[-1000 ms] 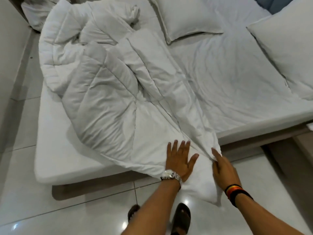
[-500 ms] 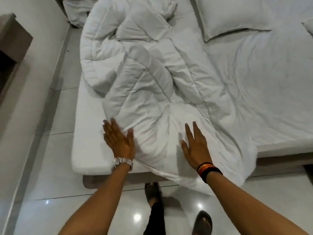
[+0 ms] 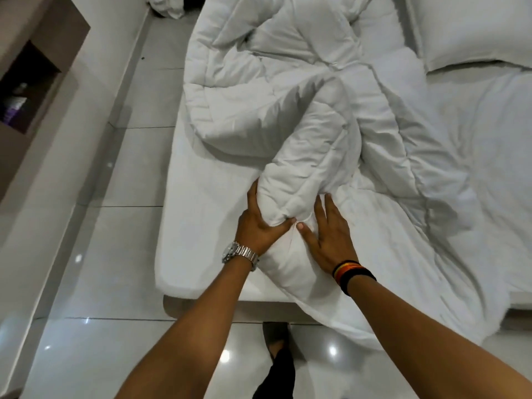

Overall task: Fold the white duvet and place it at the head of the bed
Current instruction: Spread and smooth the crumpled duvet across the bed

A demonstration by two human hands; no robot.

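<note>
The white duvet (image 3: 302,116) lies crumpled across the bed (image 3: 195,231), with one edge hanging over the near side toward the floor. My left hand (image 3: 260,226), with a metal watch at the wrist, is closed around a thick fold of the duvet near the bed's near edge. My right hand (image 3: 331,234), with dark and striped bands at the wrist, lies flat with fingers spread on the duvet just right of that fold. The two thumbs nearly touch.
A white pillow (image 3: 472,27) lies at the top right of the bed. More white bedding (image 3: 167,5) sits on the floor at the top left. A brown shelf unit (image 3: 31,82) stands on the left across glossy white floor tiles (image 3: 95,254). My feet are below the bed's edge.
I have moved left along the bed. My left hand went from flat on the duvet to gripping a fold, and my right hand came in close beside it.
</note>
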